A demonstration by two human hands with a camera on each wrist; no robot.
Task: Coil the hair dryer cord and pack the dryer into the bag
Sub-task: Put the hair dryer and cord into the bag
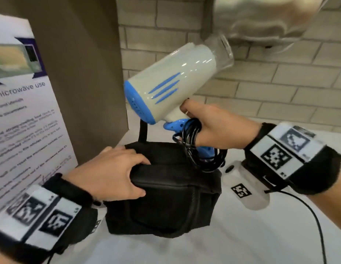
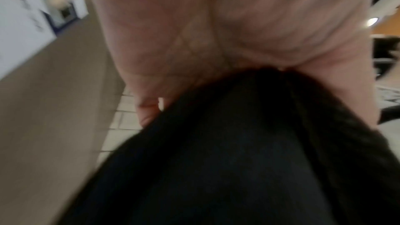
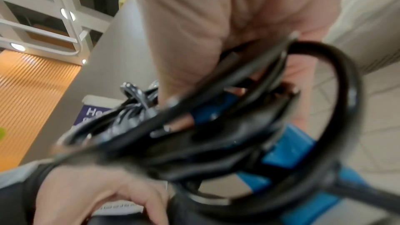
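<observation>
A white hair dryer point(image 1: 177, 77) with blue stripes and a blue handle hangs in the air above a black bag point(image 1: 165, 202). My right hand point(image 1: 209, 126) grips the handle together with the coiled black cord point(image 1: 202, 149), whose loops dangle over the bag's top. In the right wrist view the cord point(image 3: 238, 126) fills the frame around the blue handle point(image 3: 290, 146). My left hand point(image 1: 112, 172) grips the bag's near top edge, fingers curled over it. The left wrist view shows my palm point(image 2: 216, 32) pressed on the black bag point(image 2: 227, 168).
The bag stands on a white tabletop point(image 1: 242, 235). A sign about microwave use point(image 1: 22, 121) leans at the left beside a brown panel point(image 1: 80, 73). A tiled wall point(image 1: 280, 88) runs behind. A thin black cable point(image 1: 314, 221) trails from my right wrist.
</observation>
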